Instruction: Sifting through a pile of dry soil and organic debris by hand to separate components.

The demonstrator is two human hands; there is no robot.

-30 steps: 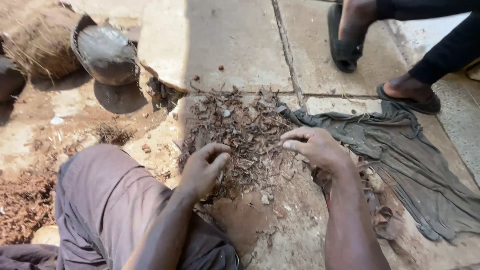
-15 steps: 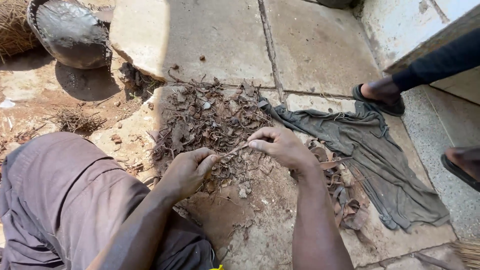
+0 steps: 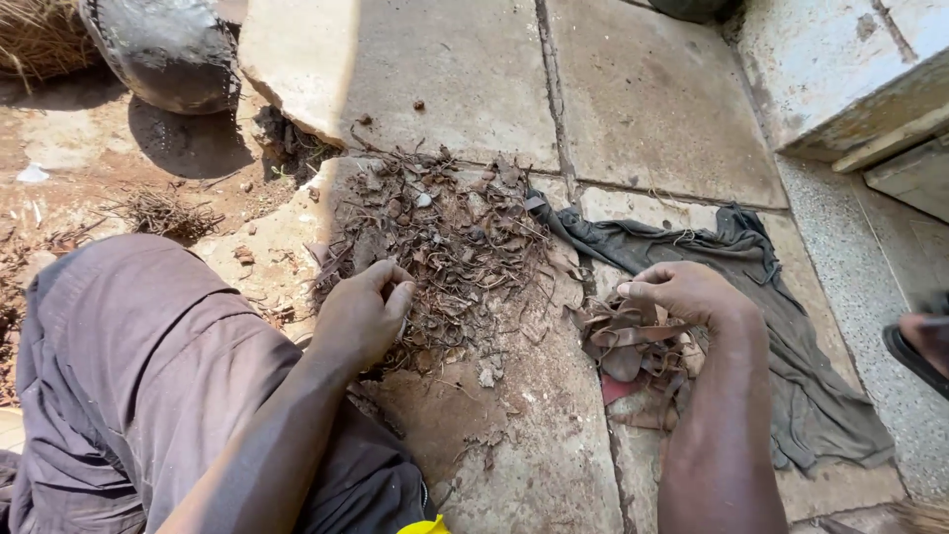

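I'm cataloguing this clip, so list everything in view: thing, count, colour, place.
pile of dry leaves and twigs: one, brown, middle of the stone slabs
sorted bark pieces: one small heap, reddish brown, on the cloth's near edge
cloth: one, dark grey, spread at right
stone slabs: several, pale grey, cracked, across the ground
round pot: one, dark grey, top left
dry grass clump: one, brown, on the bare earth at left
another person's sandalled foot: one, black sandal, right edge
trouser leg: one, greyish purple, lower left
left hand: in the pile's near edge, fingers curled
right hand: curled over the sorted bark pieces
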